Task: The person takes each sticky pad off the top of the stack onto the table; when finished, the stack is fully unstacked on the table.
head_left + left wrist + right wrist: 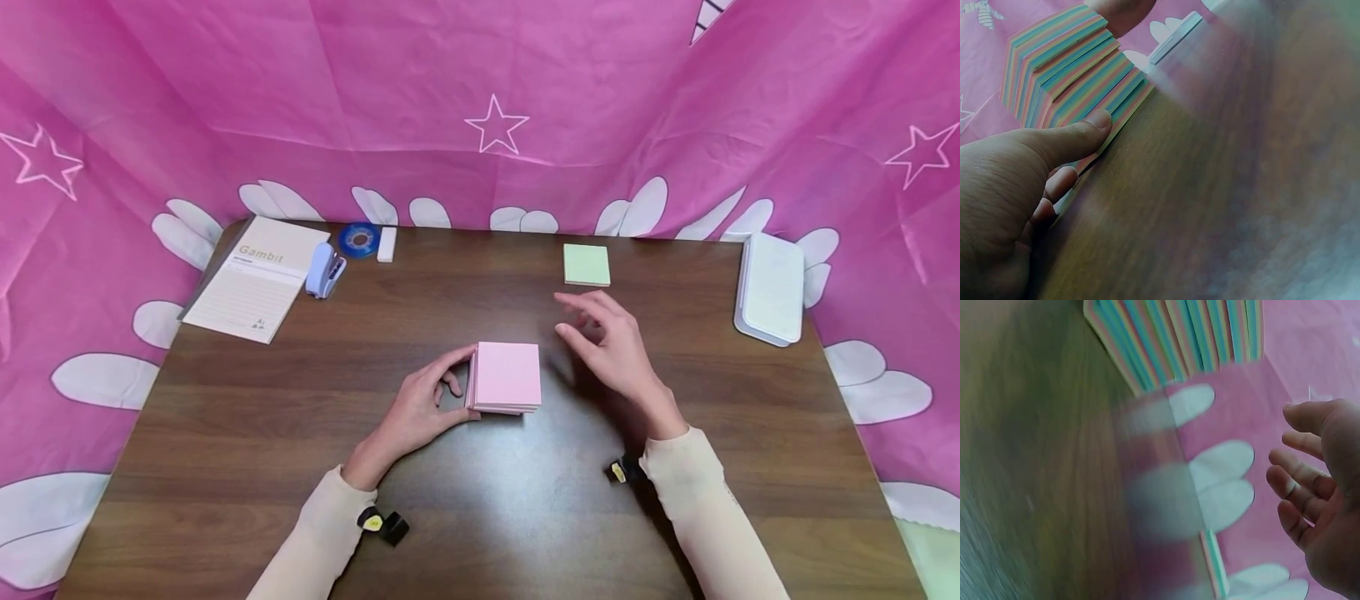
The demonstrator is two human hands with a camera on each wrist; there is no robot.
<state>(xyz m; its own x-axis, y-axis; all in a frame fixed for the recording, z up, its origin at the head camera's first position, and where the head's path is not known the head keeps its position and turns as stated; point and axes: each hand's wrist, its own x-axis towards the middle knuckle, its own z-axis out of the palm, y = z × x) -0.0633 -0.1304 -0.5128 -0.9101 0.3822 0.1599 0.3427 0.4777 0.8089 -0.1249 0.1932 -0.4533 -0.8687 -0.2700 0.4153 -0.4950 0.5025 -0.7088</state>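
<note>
A tall stack of sticky note pads (508, 373) with a pink top sheet stands mid-table. Its striped, many-coloured sides (1075, 69) show in the left wrist view, the layers slightly offset. My left hand (420, 408) holds the stack from the left, thumb along the near side and index finger at the far corner. To the right of the stack, my right hand (611, 342) hovers with nothing in it, its fingers relaxed and apart. Just beyond that hand lies a thin pad of sticky notes with a green top (587, 264); its striped edge (1214, 564) appears in the right wrist view.
At the back left are a notebook (255, 279), a lilac stapler (324, 271), a blue round tape roll (359, 239) and a white eraser (386, 244). A white case (770, 287) stands at the right edge. Pink curtain (420, 100) surrounds the table's far sides.
</note>
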